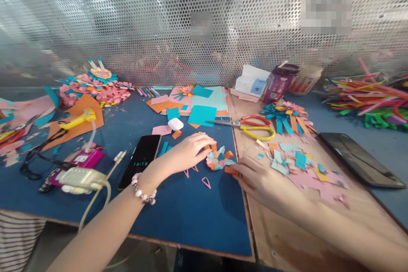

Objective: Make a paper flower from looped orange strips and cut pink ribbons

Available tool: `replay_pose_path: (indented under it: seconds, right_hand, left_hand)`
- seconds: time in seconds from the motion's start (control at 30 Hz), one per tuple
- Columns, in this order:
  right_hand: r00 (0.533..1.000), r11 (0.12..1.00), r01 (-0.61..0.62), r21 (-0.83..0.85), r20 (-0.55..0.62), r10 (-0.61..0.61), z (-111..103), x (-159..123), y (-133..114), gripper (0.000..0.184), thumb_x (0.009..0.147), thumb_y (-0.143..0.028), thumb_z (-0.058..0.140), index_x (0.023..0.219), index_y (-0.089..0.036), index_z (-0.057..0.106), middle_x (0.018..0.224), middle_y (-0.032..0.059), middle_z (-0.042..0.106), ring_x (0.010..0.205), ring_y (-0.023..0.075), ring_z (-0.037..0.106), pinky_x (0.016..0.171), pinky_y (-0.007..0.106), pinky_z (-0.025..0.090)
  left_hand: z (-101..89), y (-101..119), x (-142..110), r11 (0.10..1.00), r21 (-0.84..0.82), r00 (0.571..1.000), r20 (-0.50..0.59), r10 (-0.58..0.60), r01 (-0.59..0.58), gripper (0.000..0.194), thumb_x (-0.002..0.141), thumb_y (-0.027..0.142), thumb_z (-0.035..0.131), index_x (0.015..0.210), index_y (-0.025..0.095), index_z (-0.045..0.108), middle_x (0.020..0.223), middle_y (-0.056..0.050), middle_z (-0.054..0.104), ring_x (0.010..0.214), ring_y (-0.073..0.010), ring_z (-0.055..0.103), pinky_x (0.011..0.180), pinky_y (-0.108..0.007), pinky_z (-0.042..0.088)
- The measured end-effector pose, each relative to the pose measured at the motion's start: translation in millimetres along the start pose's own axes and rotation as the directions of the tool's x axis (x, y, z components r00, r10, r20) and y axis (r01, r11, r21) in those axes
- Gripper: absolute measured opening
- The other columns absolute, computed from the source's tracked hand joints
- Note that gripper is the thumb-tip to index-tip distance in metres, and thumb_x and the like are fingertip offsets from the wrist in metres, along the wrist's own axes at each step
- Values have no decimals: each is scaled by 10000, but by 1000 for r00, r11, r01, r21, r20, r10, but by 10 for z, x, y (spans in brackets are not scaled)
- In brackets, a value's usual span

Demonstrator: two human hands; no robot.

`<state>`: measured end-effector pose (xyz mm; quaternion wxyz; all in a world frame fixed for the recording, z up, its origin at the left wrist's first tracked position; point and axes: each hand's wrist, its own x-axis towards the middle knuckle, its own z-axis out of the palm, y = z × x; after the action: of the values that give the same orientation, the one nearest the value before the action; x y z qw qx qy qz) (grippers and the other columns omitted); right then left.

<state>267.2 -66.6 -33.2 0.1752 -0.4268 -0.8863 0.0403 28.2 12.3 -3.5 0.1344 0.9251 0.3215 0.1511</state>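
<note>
A small paper flower [218, 160] of pink, teal and orange loops lies on the blue table mat [178, 208]. My left hand [188, 149], with a bead bracelet on its wrist, rests its curled fingers on the flower's upper left side. My right hand [255, 178] pinches an orange paper loop [230, 170] at the flower's lower right edge. A few loose pink paper loops [205, 182] lie just in front of the flower.
A black phone [140, 160] lies left of my left hand, a white earbud case [175, 124] behind it. Scissors with red and yellow handles [251, 127] and a pile of paper scraps [302, 165] lie on the wooden board. A glue gun [76, 120] and a tablet [360, 159] flank the area.
</note>
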Motion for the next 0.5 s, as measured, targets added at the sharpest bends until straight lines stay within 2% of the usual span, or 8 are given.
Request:
replay_pose_path:
  seconds: [0.13,0.27,0.5]
  right_hand:
    - [999,1000,-10,19,37,10,-32,55,-38,222,939,-181,417,1003,-185,629,879,59,591,810,188,623,693,338,534]
    - [998,1000,-22,12,58,21,-48,91,-71,235,933,-171,413,1000,-176,638,881,69,588,821,203,623,695,354,539]
    - [1000,998,17,-66,16,-16,-48,108,-95,283,944,-182,375,981,-170,655,844,69,585,774,187,620,663,331,535]
  left_hand:
    - [-22,7,-26,1000,-14,1000,1,20,-20,271,946,277,457,1140,217,636,1296,-70,557,1278,-225,437,1061,-420,380]
    - [-19,14,-44,1000,-15,1000,12,23,-23,214,924,274,503,1006,218,693,1284,-56,562,1299,-246,408,1071,-450,366]
    - [20,18,-39,999,-16,999,27,30,-30,198,912,262,526,992,221,703,1247,-49,578,1271,-239,438,1076,-448,364]
